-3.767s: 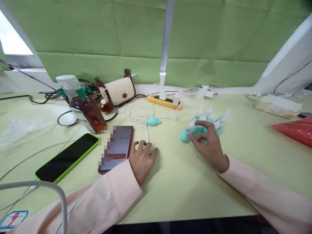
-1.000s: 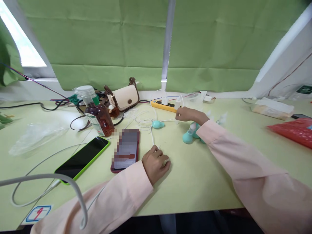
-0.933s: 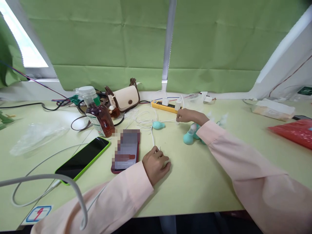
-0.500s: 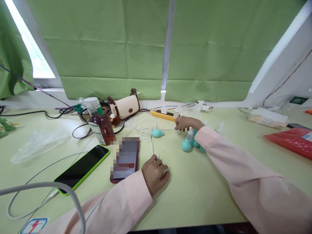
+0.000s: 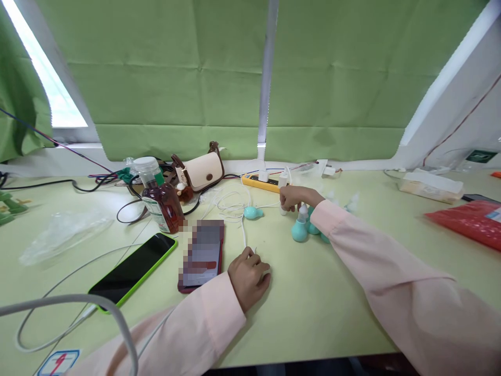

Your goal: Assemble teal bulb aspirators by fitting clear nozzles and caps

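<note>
My left hand point(image 5: 249, 279) rests on the table with curled fingers, closed at the end of a white cable point(image 5: 243, 232); the fingers hide the grip. Further back, my right hand point(image 5: 293, 197) closes around a slim white cylinder-like object point(image 5: 282, 210); its middle is behind the fingers, and its exact kind does not show. Just below that hand stands a turquoise bulb with a clear tip point(image 5: 300, 230), with more such bulbs partly behind the right sleeve. Another turquoise bulb point(image 5: 252, 212) lies on its side between the hands, beside the looped cable.
A yellow power strip point(image 5: 260, 183) with white plugs lies at the back. Left are a red-cased phone point(image 5: 203, 256), a green-cased phone point(image 5: 133, 271), a bottle of reddish liquid point(image 5: 162, 203) and a cream handbag point(image 5: 203, 172). A red packet point(image 5: 465, 222) and a tissue pack point(image 5: 430, 187) lie right.
My right hand has shifted slightly left, and more of the white object shows above and below its fingers. My left hand stays nearly in place.
</note>
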Tool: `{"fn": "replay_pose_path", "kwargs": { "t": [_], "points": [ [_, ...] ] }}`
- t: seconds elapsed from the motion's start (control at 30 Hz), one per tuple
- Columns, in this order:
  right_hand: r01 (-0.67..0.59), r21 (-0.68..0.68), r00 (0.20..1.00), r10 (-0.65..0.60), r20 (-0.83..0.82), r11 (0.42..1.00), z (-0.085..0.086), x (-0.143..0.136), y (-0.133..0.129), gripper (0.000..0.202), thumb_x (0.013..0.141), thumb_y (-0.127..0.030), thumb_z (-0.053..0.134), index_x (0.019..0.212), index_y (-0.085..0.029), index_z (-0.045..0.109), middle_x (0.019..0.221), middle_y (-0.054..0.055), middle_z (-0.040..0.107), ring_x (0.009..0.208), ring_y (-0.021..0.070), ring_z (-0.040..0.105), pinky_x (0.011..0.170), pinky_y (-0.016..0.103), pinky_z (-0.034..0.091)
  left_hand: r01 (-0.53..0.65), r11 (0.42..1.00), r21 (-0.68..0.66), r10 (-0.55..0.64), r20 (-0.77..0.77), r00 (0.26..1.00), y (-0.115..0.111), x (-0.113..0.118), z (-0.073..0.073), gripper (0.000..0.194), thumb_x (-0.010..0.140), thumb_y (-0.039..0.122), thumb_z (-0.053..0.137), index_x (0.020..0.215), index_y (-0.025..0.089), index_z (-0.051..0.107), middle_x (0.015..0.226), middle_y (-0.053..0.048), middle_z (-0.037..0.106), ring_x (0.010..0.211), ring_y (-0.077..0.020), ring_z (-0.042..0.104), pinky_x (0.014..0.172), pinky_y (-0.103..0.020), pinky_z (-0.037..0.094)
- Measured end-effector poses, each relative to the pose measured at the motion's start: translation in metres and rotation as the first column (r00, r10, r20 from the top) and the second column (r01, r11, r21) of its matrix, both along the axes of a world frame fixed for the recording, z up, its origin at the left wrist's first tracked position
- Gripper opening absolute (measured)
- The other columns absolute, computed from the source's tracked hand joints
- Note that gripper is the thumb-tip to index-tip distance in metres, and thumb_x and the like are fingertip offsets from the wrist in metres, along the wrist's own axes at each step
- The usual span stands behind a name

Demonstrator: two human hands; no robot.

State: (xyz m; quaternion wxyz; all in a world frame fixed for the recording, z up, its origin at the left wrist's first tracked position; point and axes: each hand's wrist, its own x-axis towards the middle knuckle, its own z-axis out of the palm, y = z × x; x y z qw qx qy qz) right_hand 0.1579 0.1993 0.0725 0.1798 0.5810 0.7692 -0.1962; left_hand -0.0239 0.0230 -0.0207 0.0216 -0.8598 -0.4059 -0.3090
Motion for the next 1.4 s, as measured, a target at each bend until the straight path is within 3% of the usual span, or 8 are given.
{"fn": "replay_pose_path", "kwargs": {
  "t": [0.23, 0.5, 0.6, 0.7, 0.77, 1.0, 1.17, 1.4],
  "points": [
    [-0.051, 0.313, 0.985, 0.098, -0.138, 0.948, 0.027, -0.001, -0.017, 0.016, 0.076, -0.023, 0.053, 0.086, -0.010, 0.057, 0.081, 0.006, 0.060, 0.072, 0.0150, 0.057, 0.064, 0.027, 0.045, -0.010, 0.999, -0.044, 0.008, -0.065, 0.998, 0.000, -0.001, -0.001, 0.012, 0.069, 0.011, 0.052, 0.072, 0.017, 0.062, 0.066, -0.006, 0.056, 0.070, -0.0199, 0.049, 0.056, -0.029, 0.043],
    [-0.040, 0.613, 0.870, 0.329, -0.367, 0.789, 0.041, -0.024, -0.089, 0.015, 0.074, -0.024, 0.046, 0.073, -0.015, 0.057, 0.075, 0.005, 0.062, 0.074, 0.0155, 0.057, 0.065, 0.025, 0.043, -0.039, 0.997, -0.066, 0.032, -0.108, 0.994, 0.001, 0.000, -0.001, 0.011, 0.073, 0.015, 0.051, 0.072, 0.018, 0.062, 0.068, -0.006, 0.055, 0.071, -0.0203, 0.048, 0.057, -0.030, 0.042],
    [-0.064, 0.428, 0.603, 0.377, -0.703, 0.902, 0.036, -0.027, -0.115, 0.016, 0.074, -0.028, 0.049, 0.068, -0.014, 0.055, 0.071, 0.004, 0.061, 0.067, 0.0138, 0.059, 0.058, 0.024, 0.047, -0.055, 0.995, -0.080, 0.046, -0.114, 0.992, 0.002, 0.001, 0.000, 0.014, 0.072, 0.009, 0.050, 0.075, 0.017, 0.061, 0.069, -0.007, 0.056, 0.071, -0.0207, 0.048, 0.057, -0.031, 0.042],
    [-0.198, 0.093, 0.347, 0.159, -0.924, 0.976, 0.024, -0.025, -0.131, 0.020, 0.073, -0.033, 0.053, 0.072, -0.014, 0.055, 0.073, 0.004, 0.061, 0.070, 0.0145, 0.060, 0.059, 0.027, 0.051, -0.065, 0.993, -0.094, 0.055, -0.101, 0.993, 0.002, 0.001, -0.001, 0.016, 0.071, 0.006, 0.049, 0.078, 0.015, 0.061, 0.070, -0.007, 0.056, 0.073, -0.0221, 0.048, 0.058, -0.033, 0.044],
    [-0.246, -0.023, 0.278, 0.048, -0.959, 0.969, 0.014, -0.022, -0.135, 0.021, 0.072, -0.033, 0.055, 0.076, -0.013, 0.057, 0.076, 0.005, 0.062, 0.072, 0.0149, 0.060, 0.063, 0.030, 0.052, -0.063, 0.993, -0.099, 0.055, -0.077, 0.995, 0.002, 0.002, 0.000, 0.019, 0.070, 0.006, 0.049, 0.084, 0.014, 0.059, 0.073, -0.009, 0.056, 0.076, -0.0232, 0.048, 0.060, -0.034, 0.045],
    [-0.173, 0.145, 0.491, 0.213, -0.845, 0.974, -0.015, -0.012, -0.133, 0.014, 0.071, -0.030, 0.057, 0.074, -0.017, 0.061, 0.076, 0.003, 0.062, 0.071, 0.0132, 0.056, 0.063, 0.026, 0.047, -0.067, 0.991, -0.112, 0.079, 0.113, 0.990, -0.007, 0.002, 0.014, 0.011, 0.076, 0.013, 0.042, 0.079, 0.014, 0.052, 0.070, -0.006, 0.054, 0.071, -0.0184, 0.050, 0.061, -0.032, 0.046],
    [-0.248, 0.152, 0.495, 0.260, -0.829, 0.957, -0.017, -0.010, -0.135, 0.012, 0.072, -0.029, 0.054, 0.076, -0.019, 0.060, 0.080, 0.002, 0.060, 0.074, 0.0143, 0.056, 0.061, 0.024, 0.046, 0.064, 0.950, -0.306, 0.095, 0.479, 0.873, -0.010, 0.001, 0.022, 0.024, 0.076, 0.024, 0.049, 0.099, 0.016, 0.048, 0.074, -0.003, 0.060, 0.063, -0.0130, 0.054, 0.057, -0.027, 0.048],
    [-0.207, 0.126, 0.531, 0.219, -0.818, 0.970, -0.023, -0.012, -0.133, 0.017, 0.072, -0.032, 0.054, 0.079, -0.019, 0.063, 0.079, 0.003, 0.064, 0.073, 0.0144, 0.057, 0.065, 0.026, 0.047, 0.065, 0.961, -0.270, 0.113, 0.592, 0.798, -0.005, 0.000, 0.017, 0.017, 0.073, 0.022, 0.054, 0.088, 0.015, 0.059, 0.070, -0.004, 0.059, 0.061, -0.0125, 0.052, 0.056, -0.026, 0.046]
  ]
}}
